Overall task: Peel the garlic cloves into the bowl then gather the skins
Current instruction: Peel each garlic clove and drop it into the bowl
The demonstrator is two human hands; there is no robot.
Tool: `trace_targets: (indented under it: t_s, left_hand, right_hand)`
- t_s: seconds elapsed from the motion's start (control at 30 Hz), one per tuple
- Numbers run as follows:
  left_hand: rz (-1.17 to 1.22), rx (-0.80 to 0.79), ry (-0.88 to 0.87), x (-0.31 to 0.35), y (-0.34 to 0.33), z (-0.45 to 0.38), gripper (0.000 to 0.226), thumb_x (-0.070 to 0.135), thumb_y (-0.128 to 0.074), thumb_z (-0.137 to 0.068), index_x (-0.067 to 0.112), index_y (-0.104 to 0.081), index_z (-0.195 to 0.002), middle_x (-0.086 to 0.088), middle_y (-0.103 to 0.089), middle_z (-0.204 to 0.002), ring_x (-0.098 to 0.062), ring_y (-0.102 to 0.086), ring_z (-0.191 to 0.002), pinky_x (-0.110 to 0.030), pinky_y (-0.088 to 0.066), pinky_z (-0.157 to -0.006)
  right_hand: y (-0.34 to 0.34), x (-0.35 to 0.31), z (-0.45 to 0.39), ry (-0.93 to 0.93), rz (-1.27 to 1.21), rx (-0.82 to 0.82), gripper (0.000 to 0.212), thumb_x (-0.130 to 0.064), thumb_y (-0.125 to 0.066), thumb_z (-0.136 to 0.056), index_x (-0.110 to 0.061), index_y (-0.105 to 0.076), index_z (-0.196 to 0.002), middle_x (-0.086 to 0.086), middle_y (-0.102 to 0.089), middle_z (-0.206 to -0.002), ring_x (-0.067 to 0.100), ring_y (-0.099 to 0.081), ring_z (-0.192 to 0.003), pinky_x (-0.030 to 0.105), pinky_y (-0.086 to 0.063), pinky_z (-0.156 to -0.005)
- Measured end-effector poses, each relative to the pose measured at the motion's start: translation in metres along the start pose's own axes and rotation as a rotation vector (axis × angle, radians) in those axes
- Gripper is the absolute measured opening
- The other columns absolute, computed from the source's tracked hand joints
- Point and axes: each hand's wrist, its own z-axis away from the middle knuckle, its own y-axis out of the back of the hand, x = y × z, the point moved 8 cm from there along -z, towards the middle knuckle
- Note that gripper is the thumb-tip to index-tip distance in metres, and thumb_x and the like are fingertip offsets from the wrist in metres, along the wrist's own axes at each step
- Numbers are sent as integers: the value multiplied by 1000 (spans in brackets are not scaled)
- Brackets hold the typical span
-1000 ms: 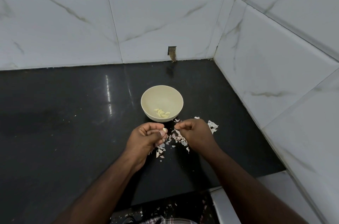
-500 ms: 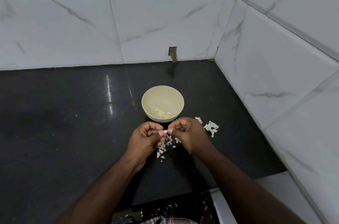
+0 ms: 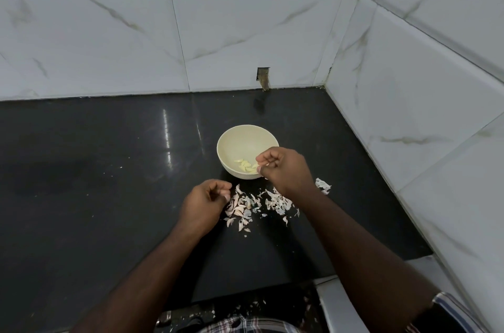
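Note:
A cream bowl stands on the black counter with several peeled garlic cloves in its bottom. My right hand hovers over the bowl's right rim with its fingers curled, and a small pale garlic clove is pinched at the fingertips. My left hand sits lower left of the bowl, fingers curled in, with nothing visible inside it. Loose papery skins lie scattered on the counter between my hands, and another clump of skins lies to the right of my right wrist.
White marble-look tiled walls close the counter at the back and on the right, meeting in a corner. A small hole in the back wall sits above the bowl. The counter's front edge runs near my body, with bits of skin below it.
My hands have separated. The right hand rose from the skins to the bowl's rim, taking the clove from the left hand. The left hand stayed low beside the skins.

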Motion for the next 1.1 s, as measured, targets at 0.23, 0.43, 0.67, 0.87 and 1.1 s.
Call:
trace_targets:
  t_s: [0.23,0.43,0.67,0.87,1.1]
  left_hand:
    - [-306,-128,4,-10,0,0,18,17,-78,-82,33,-70,-88,15,-72,-82,6,-65,-80,-9,-43,-69]
    - [-420,-143,-29,-10,-5,0,16,17,-77,-81,30,-71,-88,14,-72,-80,2,-65,-77,-3,-37,-62]
    - [-439,-130,-51,-10,-8,1,7,24,-78,-82,26,-72,-84,14,-71,-75,6,-62,-70,-4,-38,-59]
    - [-445,-133,-63,-9,-9,3,4,24,-76,-83,26,-74,-85,14,-70,-73,8,-60,-66,-4,-38,-57]
    - [-435,-130,-54,-8,-9,4,4,24,-76,-82,27,-74,-83,14,-70,-71,7,-60,-65,-6,-38,-56]
  right_hand:
    - [-3,-5,12,65,44,53,9,-19,-71,-87,-25,-76,-92,-18,-64,-67,-3,-56,-60,8,-39,-61]
    - [-64,11,38,110,293,-343,20,-22,-63,-91,-23,-76,-105,-5,-73,-101,9,-66,-94,27,-50,-85]
    - [-84,13,42,150,543,-413,27,-28,-51,-96,-28,-72,-113,0,-53,-105,24,-61,-97,36,-50,-82]
    - [-80,17,43,121,557,-340,15,-29,-54,-89,-26,-67,-94,-5,-52,-102,22,-61,-89,34,-50,-74]
    - [-80,19,45,121,561,-379,22,-36,-58,-90,-27,-71,-105,-4,-51,-102,20,-59,-91,35,-52,-77]
